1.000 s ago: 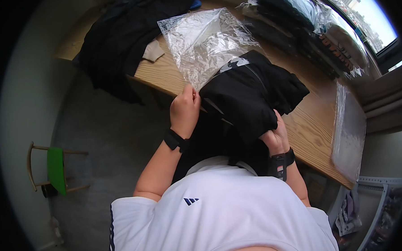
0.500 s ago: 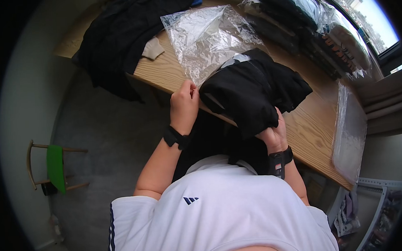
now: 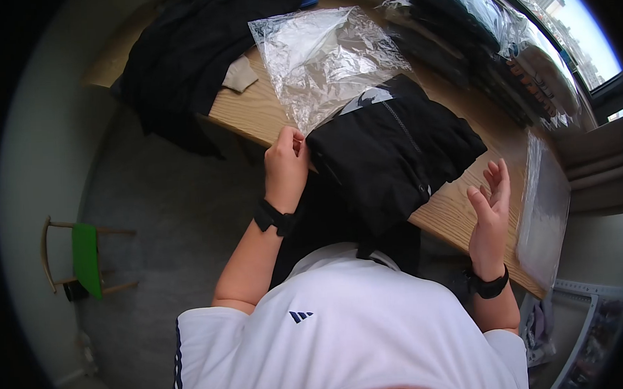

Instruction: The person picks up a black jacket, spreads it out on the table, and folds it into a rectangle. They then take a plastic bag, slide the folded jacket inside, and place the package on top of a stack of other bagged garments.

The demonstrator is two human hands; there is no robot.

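A folded black garment [image 3: 393, 159] with a zip lies over the front edge of the wooden table, its near part hanging past the edge. Partly beneath its far side is a crinkled clear plastic bag [image 3: 323, 62]. My left hand [image 3: 288, 164] is closed at the bag's near corner, beside the garment's left side; its fingertips are partly hidden. To the right of the garment, my right hand [image 3: 491, 211] is raised with fingers apart, holding nothing and not touching the cloth.
Dark clothing [image 3: 181, 68] drapes off the table's left end. Bagged garments [image 3: 457, 35] are stacked by the window. Flat clear bags [image 3: 543, 212] lie at the table's right end. A green chair [image 3: 86, 260] stands on the floor at left.
My right hand has let go of the garment's near edge and moved right, opening. The garment's near part now lies flatter and hangs lower. My left hand has barely moved.
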